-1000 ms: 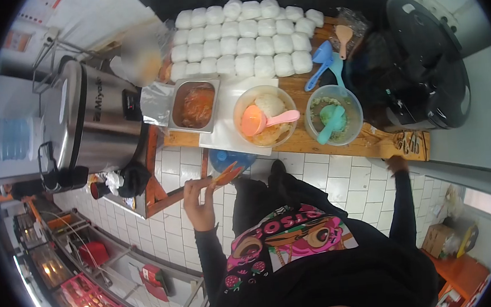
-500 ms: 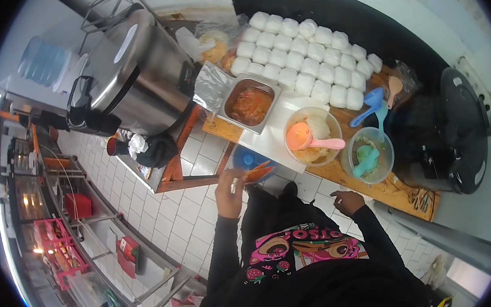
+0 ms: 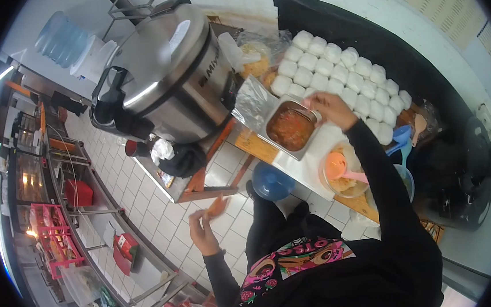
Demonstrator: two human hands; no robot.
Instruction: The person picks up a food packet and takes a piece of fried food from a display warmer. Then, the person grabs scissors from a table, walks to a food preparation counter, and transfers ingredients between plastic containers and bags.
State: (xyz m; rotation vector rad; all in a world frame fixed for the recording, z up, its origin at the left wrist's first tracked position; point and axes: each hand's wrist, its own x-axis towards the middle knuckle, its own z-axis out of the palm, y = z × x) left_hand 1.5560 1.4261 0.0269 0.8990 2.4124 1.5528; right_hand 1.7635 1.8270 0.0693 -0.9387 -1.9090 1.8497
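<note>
Now my left hand [image 3: 204, 233] pinches an orange piece [image 3: 218, 206], while my right hand [image 3: 332, 109] reaches to the metal tray [image 3: 281, 148], grip unclear, a spot calling for careful fingers.

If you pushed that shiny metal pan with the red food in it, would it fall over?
Probably not: the metal pan looks wide and low, so it would likely slide rather than tip. It's probably stiff, because its metal sides look straight. The red food looks wet and saucy, so a hard push might slosh it.
</note>
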